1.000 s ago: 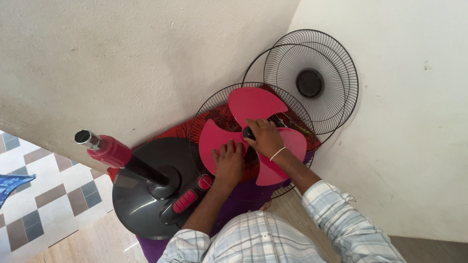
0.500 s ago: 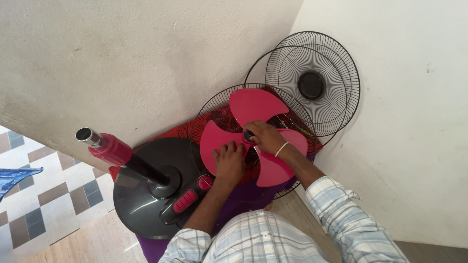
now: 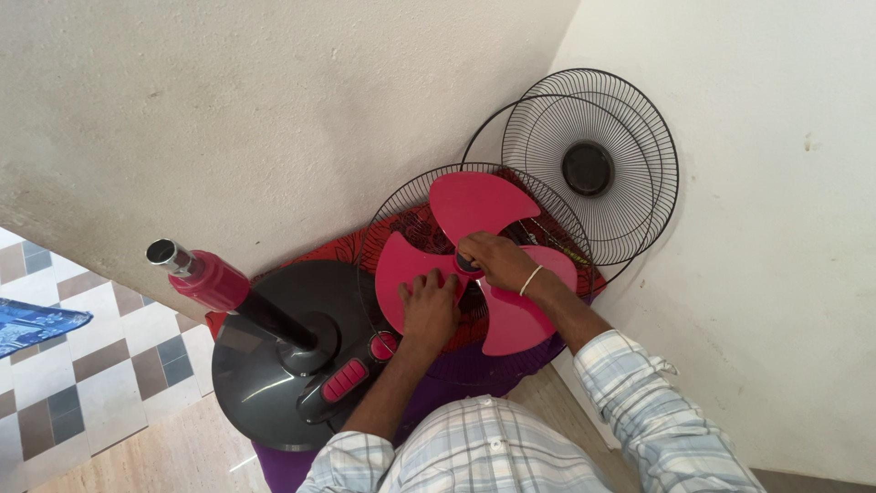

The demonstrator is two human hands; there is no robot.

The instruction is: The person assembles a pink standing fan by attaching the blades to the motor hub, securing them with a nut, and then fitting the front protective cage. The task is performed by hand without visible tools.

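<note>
Two walls meet in a corner, and the loose front grille [image 3: 598, 169] leans upright there, well out of the hands' way. Beside it the round grey fan base [image 3: 265, 383], its pole [image 3: 214, 285] tilted toward the wall, lies across a purple stool [image 3: 283, 461] draped in red patterned cloth [image 3: 342, 245]. On that cloth the rear wire guard [image 3: 401, 196] lies flat, and the pink three-bladed propeller [image 3: 474, 205] sits inside it, facing up. Its left blade is pinned by the left hand [image 3: 429, 306], pressed flat, likely to stop it turning. At the centre the right hand [image 3: 497, 260] has its grip pinched on the small dark hub cap [image 3: 465, 265].
</note>
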